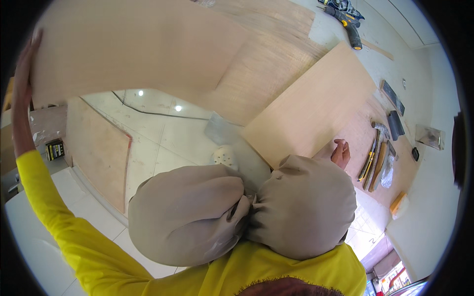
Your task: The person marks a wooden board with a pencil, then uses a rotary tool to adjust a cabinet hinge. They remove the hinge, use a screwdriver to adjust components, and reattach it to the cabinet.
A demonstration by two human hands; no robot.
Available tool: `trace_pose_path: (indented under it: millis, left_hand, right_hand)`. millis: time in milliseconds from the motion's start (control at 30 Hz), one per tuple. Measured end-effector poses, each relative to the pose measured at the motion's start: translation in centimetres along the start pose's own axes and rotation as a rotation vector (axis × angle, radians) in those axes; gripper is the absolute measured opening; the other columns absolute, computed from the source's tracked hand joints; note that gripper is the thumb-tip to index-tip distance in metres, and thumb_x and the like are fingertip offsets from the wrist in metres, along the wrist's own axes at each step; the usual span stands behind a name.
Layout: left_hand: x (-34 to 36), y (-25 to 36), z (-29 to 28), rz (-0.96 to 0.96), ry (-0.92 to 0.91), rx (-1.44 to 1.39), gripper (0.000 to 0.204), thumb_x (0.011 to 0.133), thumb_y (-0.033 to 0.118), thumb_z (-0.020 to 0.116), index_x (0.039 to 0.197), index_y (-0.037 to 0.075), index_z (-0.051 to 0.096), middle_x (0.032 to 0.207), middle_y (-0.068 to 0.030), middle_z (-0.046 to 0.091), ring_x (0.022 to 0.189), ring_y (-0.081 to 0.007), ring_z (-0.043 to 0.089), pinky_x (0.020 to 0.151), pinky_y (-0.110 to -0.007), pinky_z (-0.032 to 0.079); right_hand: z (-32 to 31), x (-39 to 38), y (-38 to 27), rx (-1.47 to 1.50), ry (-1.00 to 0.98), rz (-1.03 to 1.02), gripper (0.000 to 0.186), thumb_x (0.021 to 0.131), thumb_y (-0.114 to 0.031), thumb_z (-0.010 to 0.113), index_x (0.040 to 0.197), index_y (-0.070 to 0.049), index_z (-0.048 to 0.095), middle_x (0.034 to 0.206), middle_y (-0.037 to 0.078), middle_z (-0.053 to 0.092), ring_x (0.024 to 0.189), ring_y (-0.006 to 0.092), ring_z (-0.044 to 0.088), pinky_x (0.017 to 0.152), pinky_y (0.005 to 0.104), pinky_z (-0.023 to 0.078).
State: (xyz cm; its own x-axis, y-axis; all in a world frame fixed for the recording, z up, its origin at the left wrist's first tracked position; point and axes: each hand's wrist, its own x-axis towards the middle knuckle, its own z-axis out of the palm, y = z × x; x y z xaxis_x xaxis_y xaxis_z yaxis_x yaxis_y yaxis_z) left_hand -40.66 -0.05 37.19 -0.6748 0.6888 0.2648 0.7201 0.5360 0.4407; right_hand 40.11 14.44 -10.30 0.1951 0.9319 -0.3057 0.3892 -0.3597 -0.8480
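At the far left my left hand (29, 59) grips the edge of a large plywood sheet (133, 44), its fingers lying along that edge. The sheet is slightly blurred and spreads across the upper left, overlapping another plywood sheet (276, 64). A smaller plywood board (311, 103) lies slantwise before my right knee. Just beyond that knee, close to the board's near right edge, is my right hand (340, 154). Its fingers are curled in with nothing visible in them; the knee hides part of the hand.
A hammer (380, 129), a yellow cutter knife (368, 163) and other hand tools lie at the right. A cordless drill (349, 29) rests at the far right. A dark cable (153, 113) crosses the tiled floor, and a thin panel (98, 148) lies at the left.
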Motion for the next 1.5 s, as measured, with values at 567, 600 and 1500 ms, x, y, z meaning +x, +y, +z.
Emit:
trace_pose_path:
  millis: [567,600,1500]
  left_hand:
    - [-41.8,-9.6,5.0,-1.042,0.431,-0.977,0.074,0.116,0.055,0.055,0.166,0.001,0.046,0.171,-0.0174,0.050,0.154,-0.0328,0.051,0.127,-0.047,0.045]
    - [-42.7,-9.1,6.4,-1.052,0.431,-1.018,0.074,0.116,0.055,0.055,0.166,0.001,0.046,0.170,-0.0174,0.050,0.153,-0.0332,0.052,0.126,-0.047,0.045]
    - [-36.5,0.1,39.6,-0.762,-0.503,-0.207,0.058,0.112,0.053,0.060,0.111,-0.002,0.079,0.087,-0.0144,0.077,0.076,-0.0230,0.075,0.069,-0.037,0.059]
  right_hand:
    - [4.4,-0.2,0.2,0.179,0.110,0.040,0.027,0.118,-0.024,0.057,0.132,-0.006,0.070,0.082,0.002,0.067,0.068,0.0071,0.055,0.062,0.0268,0.047]
    - [4.4,0.2,1.0,0.186,0.122,0.031,0.027,0.118,-0.025,0.057,0.130,-0.005,0.071,0.080,0.002,0.066,0.067,0.0071,0.055,0.061,0.0272,0.047]
    - [-4.8,30.0,-10.5,-0.818,0.032,-0.885,0.034,0.115,-0.025,0.054,0.135,-0.005,0.072,0.129,0.029,0.073,0.121,0.0469,0.070,0.105,0.0518,0.055]
